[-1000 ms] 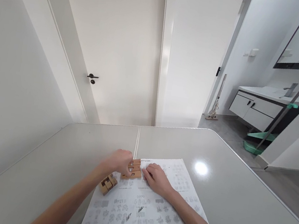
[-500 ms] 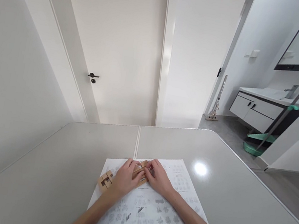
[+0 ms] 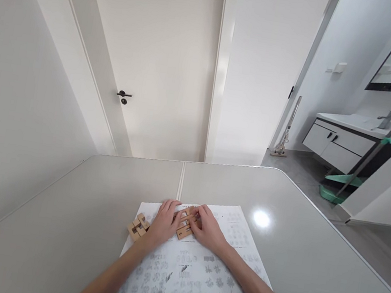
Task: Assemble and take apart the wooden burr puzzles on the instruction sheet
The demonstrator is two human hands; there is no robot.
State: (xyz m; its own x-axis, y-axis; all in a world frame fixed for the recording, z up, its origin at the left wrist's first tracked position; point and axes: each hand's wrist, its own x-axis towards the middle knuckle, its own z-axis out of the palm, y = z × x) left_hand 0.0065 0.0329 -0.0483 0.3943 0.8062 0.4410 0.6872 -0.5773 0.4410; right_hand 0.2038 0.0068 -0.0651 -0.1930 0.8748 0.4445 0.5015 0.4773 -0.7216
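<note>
Both my hands meet over a cluster of wooden puzzle pieces lying on a printed instruction sheet. My left hand rests on the pieces' left side, fingers stretched forward over them. On the right side my right hand has its fingertips curled onto the wood. A second, assembled wooden puzzle block sits at the sheet's left edge, just beside my left wrist and untouched. The hands hide how the pieces between them fit together.
The sheet lies on a grey table with a centre seam. Beyond it stand a white door with a dark handle, a vanity with sink, and a green broom and dustpan on the floor at right.
My left hand swung from the pieces' far left side to lie over them beside my right hand. The pieces shifted slightly. The view tilted a little downward.
</note>
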